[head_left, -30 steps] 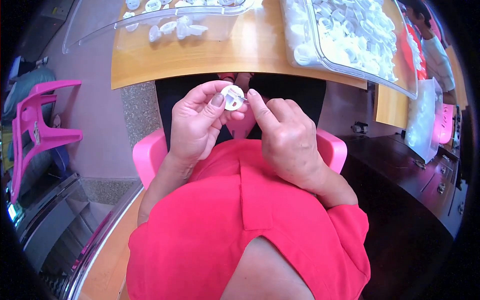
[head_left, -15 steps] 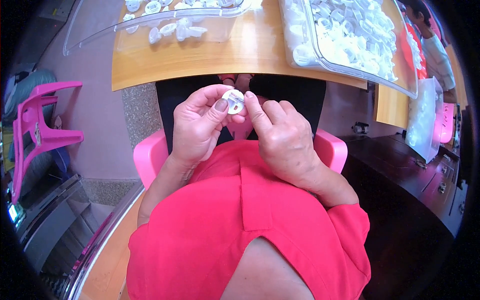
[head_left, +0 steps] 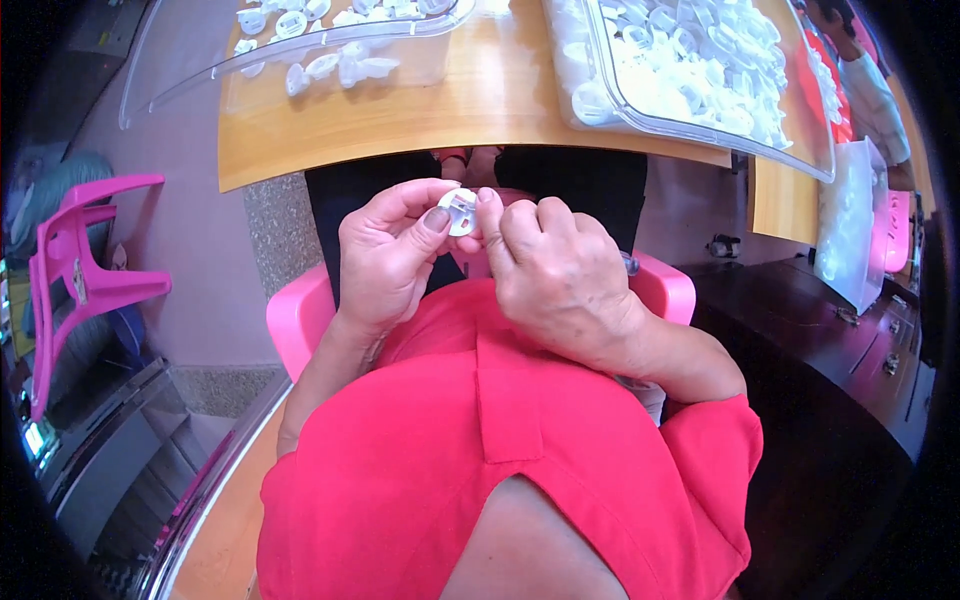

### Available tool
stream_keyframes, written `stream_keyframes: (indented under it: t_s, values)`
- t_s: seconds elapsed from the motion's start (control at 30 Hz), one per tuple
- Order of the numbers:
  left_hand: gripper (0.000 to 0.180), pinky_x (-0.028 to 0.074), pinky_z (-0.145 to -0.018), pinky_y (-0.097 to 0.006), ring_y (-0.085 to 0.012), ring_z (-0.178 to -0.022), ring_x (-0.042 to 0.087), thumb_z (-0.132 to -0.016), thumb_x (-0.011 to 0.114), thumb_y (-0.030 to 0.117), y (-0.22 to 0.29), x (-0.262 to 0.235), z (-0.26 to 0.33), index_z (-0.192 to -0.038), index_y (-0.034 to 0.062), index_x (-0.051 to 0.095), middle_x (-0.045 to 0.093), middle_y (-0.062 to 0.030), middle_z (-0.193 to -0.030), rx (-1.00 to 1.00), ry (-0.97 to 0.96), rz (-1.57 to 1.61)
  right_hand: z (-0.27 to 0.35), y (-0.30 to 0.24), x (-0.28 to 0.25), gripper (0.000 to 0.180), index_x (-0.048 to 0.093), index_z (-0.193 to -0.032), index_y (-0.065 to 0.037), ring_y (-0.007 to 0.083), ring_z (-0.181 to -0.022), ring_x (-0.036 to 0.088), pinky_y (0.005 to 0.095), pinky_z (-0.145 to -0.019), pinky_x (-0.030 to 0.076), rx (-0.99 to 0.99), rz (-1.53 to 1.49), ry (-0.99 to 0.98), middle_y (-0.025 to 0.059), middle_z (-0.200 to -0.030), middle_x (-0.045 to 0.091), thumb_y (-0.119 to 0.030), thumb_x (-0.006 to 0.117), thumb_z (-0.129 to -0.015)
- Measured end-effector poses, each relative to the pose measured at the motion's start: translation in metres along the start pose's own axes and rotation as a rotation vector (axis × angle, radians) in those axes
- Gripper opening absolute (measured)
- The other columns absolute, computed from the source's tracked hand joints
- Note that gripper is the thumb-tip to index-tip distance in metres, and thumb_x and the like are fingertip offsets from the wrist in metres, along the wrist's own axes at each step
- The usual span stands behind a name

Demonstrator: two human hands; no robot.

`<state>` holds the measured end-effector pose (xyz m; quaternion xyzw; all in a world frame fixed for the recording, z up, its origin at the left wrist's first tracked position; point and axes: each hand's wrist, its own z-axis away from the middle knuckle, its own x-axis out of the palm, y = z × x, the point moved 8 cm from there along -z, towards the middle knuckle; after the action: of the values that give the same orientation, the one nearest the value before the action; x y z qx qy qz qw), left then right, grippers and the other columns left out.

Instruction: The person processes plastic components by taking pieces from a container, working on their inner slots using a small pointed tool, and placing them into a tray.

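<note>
Over my lap, the thumb and fingers of my left hand (head_left: 390,250) pinch a small round white plastic part (head_left: 459,212) with a slot and openings in its face. My right hand (head_left: 560,260) is curled closed, its index finger against the part's right edge. Past the outer side of that hand pokes a short grey, rod-like end (head_left: 630,262). The hand hides the rest, so I cannot make out what it grips.
Ahead is a wooden table (head_left: 500,110). On it stand a clear bin (head_left: 610,110) heaped with white plastic parts and, at left, a clear tray (head_left: 330,40) with similar pieces. A pink chair (head_left: 80,250) stands left; another person (head_left: 868,95) sits far right.
My right hand has rolled a little and moved slightly left, and the grey end now shows beside it. The white part is tilted more and partly covered by the right index finger.
</note>
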<state>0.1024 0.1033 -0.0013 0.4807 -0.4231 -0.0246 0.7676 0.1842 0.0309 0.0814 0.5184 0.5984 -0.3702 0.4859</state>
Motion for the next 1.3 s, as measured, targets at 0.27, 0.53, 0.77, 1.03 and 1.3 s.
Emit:
stream_keyframes:
  t_s: [0.27,0.53,0.77,1.03,1.3]
  values:
    - [0.022,0.058,-0.074,-0.033,-0.0230,-0.084,0.068,-0.093,0.057,-0.001,0.002,-0.005,-0.005,-0.112,-0.0109,0.059,0.067,-0.0190,-0.099,-0.015,-0.095,-0.084,-0.005,0.007,0.009,0.037,0.061,-0.108,0.013,0.0173,-0.063,0.054,0.0283,-0.044,0.044,-0.110,-0.176,-0.178,0.0053,-0.070,0.049,-0.014,0.060,-0.082]
    - [0.027,0.057,-0.077,-0.035,-0.0241,-0.091,0.066,-0.093,0.059,0.005,0.000,-0.007,-0.007,-0.117,-0.0063,0.057,0.064,-0.0193,-0.110,-0.030,-0.080,-0.034,0.000,0.003,0.000,0.041,0.062,-0.114,0.009,0.0179,-0.068,0.052,0.0288,-0.050,0.044,0.041,-0.054,-0.038,0.0059,-0.073,0.050,-0.013,0.060,-0.079]
    - [0.027,0.057,-0.079,-0.035,-0.0243,-0.096,0.064,-0.093,0.059,0.007,0.000,-0.002,-0.006,-0.117,-0.0057,0.057,0.063,-0.0183,-0.114,-0.008,-0.117,-0.035,0.001,0.006,-0.005,0.040,0.063,-0.111,0.009,0.0179,-0.067,0.051,0.0290,-0.048,0.042,0.102,-0.038,-0.001,0.0058,-0.072,0.049,-0.014,0.061,-0.079]
    - [0.028,0.054,-0.085,-0.037,-0.0244,-0.100,0.063,-0.090,0.064,0.007,0.002,-0.003,-0.002,-0.114,-0.0070,0.060,0.063,-0.0193,-0.114,0.047,-0.073,-0.177,0.000,0.004,-0.005,0.038,0.063,-0.109,0.010,0.0175,-0.065,0.053,0.0275,-0.047,0.043,0.032,0.002,-0.067,0.0061,-0.070,0.050,-0.013,0.061,-0.079]
    - [0.024,0.056,-0.081,-0.035,-0.0244,-0.091,0.066,-0.087,0.066,-0.001,0.009,0.000,-0.007,-0.109,-0.0091,0.063,0.065,-0.0194,-0.106,0.186,-0.114,-0.180,0.002,0.004,-0.004,0.037,0.062,-0.108,0.012,0.0178,-0.064,0.055,0.0274,-0.045,0.045,-0.023,-0.088,-0.116,0.0071,-0.070,0.052,-0.011,0.061,-0.078]
